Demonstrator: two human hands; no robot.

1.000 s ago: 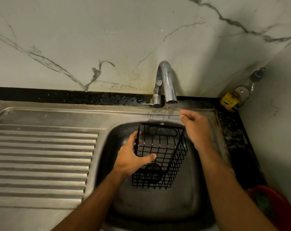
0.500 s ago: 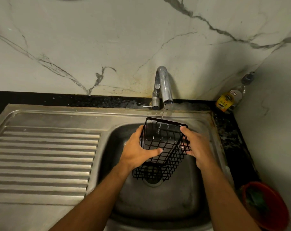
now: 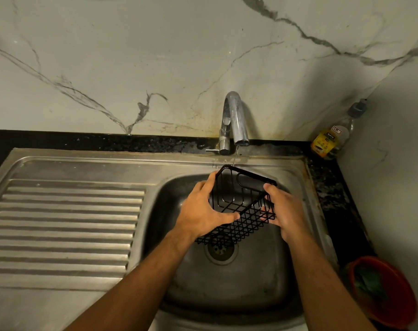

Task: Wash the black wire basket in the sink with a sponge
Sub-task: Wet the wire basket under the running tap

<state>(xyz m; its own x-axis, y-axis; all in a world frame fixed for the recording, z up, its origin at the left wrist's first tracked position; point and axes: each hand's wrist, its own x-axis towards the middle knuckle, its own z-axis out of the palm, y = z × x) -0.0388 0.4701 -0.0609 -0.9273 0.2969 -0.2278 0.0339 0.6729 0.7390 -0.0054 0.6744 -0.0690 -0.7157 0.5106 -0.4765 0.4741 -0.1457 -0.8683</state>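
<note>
Soap bottle (image 3: 331, 137) in corner; red bowl (image 3: 384, 292) right

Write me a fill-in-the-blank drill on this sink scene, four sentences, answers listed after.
1. The black wire basket is held by ____ hands.
2. A thin stream of water falls from the ____ onto the basket's top edge.
3. The left hand and right hand hold the basket above the sink's ____.
4. The red bowl sits to the ____ of the sink.

Answers: both; faucet; drain; right
</note>
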